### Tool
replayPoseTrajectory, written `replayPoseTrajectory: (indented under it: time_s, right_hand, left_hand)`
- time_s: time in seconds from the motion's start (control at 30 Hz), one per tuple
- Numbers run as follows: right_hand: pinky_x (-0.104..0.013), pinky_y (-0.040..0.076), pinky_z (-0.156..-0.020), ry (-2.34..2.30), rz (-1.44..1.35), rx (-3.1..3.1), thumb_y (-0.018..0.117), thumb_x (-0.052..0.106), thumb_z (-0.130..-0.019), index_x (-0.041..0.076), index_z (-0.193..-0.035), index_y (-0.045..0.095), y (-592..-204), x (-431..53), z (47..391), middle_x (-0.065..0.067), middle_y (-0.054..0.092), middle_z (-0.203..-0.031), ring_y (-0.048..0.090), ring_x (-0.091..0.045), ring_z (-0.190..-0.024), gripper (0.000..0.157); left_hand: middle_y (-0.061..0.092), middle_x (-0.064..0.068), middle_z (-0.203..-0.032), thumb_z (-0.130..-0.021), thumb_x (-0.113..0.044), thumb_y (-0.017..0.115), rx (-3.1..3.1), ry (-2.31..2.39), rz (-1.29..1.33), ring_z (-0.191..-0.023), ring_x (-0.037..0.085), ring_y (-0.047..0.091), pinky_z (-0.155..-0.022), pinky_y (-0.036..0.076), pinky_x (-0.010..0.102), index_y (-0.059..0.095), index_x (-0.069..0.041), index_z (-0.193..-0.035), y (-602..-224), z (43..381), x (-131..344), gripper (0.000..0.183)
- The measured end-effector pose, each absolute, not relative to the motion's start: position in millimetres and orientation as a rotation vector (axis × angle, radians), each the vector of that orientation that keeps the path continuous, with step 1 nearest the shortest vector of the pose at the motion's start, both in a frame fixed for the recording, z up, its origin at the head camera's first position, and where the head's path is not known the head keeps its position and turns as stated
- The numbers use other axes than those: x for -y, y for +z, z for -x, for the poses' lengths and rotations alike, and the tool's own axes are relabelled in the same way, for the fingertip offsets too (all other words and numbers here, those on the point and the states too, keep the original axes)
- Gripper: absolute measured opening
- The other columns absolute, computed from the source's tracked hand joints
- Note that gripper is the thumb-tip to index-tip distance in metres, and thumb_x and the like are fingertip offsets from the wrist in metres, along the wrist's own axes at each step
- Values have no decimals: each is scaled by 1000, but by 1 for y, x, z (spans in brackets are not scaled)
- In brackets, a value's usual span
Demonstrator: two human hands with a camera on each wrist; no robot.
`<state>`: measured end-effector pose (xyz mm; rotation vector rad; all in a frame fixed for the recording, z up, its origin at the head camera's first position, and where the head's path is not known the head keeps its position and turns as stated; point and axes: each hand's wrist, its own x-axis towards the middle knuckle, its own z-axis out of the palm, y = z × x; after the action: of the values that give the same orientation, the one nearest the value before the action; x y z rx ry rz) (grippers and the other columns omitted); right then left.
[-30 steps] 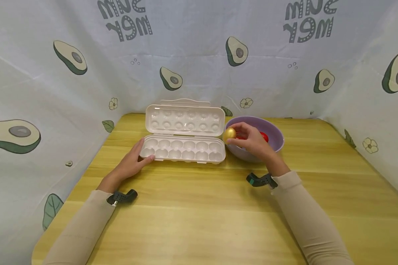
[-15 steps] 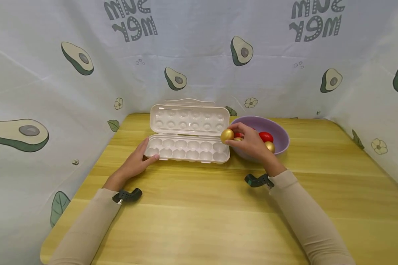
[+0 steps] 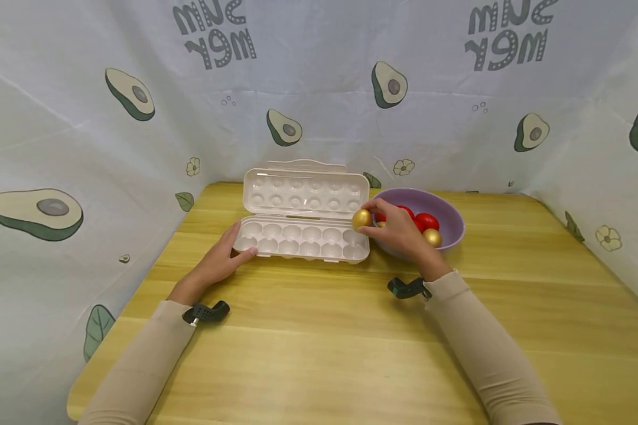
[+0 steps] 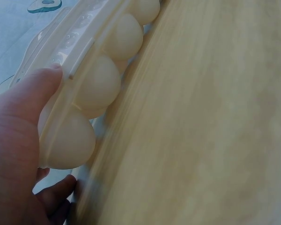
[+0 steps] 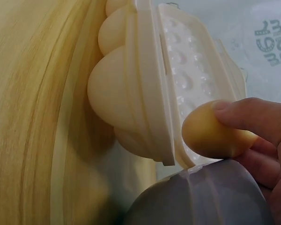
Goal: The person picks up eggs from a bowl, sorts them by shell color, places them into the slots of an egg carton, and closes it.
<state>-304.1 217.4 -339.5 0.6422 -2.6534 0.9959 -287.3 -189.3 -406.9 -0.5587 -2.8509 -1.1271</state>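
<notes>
A white plastic egg box (image 3: 300,239) lies with its lid (image 3: 305,192) up, and its cups hold no eggs. My left hand (image 3: 215,260) grips the box at its left end. In the left wrist view the thumb (image 4: 35,91) presses the front rim while the other fingers go round the end. With thumb and fingers, my right hand (image 3: 396,230) pinches a golden egg (image 3: 361,219) over the right end of the box. The right wrist view has this egg (image 5: 215,133) above the rim of the purple bowl (image 5: 201,194), beside the box.
Close to the right end of the box stands the purple bowl (image 3: 449,221), partly behind my right hand. Inside are red eggs (image 3: 427,221) and golden eggs (image 3: 432,237). A curtain with avocado prints (image 3: 329,130) hangs behind the wooden table (image 3: 308,342).
My right hand has carried the golden egg a little left, from over the bowl's rim to the right end of the box. The left hand stays on the box. The head view has shifted slightly.
</notes>
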Motion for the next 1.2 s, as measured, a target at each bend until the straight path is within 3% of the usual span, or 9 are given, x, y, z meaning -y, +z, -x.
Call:
replayPoseTrajectory:
  time_s: [0.4, 0.7, 0.97, 1.2]
  right_hand:
    - [-47, 47, -96, 875, -648, 2756, 80, 23, -81, 7, -120, 61, -342, -213, 302, -10, 63, -115, 58, -29, -106, 46]
    - [-45, 44, -93, 697, -713, 2772, 82, 20, -78, 2, -118, 63, -341, -211, 302, -14, 61, -113, 51, -30, -102, 47]
    - [-49, 41, -100, 626, -716, 2775, 83, 20, -77, 3, -118, 63, -341, -208, 300, -13, 62, -116, 49, -31, -112, 48]
    - [-55, 39, -96, 530, -724, 2780, 84, 22, -76, 6, -116, 64, -344, -207, 299, -12, 62, -119, 46, -31, -118, 48]
  left_hand:
    - [8, 17, -160, -94, -49, 56, 2877, -1132, 529, -146, 36, 11, -116, 13, 53, 4, -3, -155, -409, 287, 191, 93]
    - [7, 15, -161, -93, -51, 56, 2871, -1139, 548, -146, 34, 10, -116, 12, 53, 2, -5, -155, -410, 290, 190, 94]
    - [7, 16, -160, -94, -51, 56, 2867, -1123, 552, -146, 35, 11, -116, 12, 53, 3, -4, -155, -408, 291, 190, 94]
    - [7, 18, -160, -94, -49, 56, 2864, -1120, 574, -146, 36, 10, -116, 12, 54, 3, -2, -154, -407, 289, 189, 93]
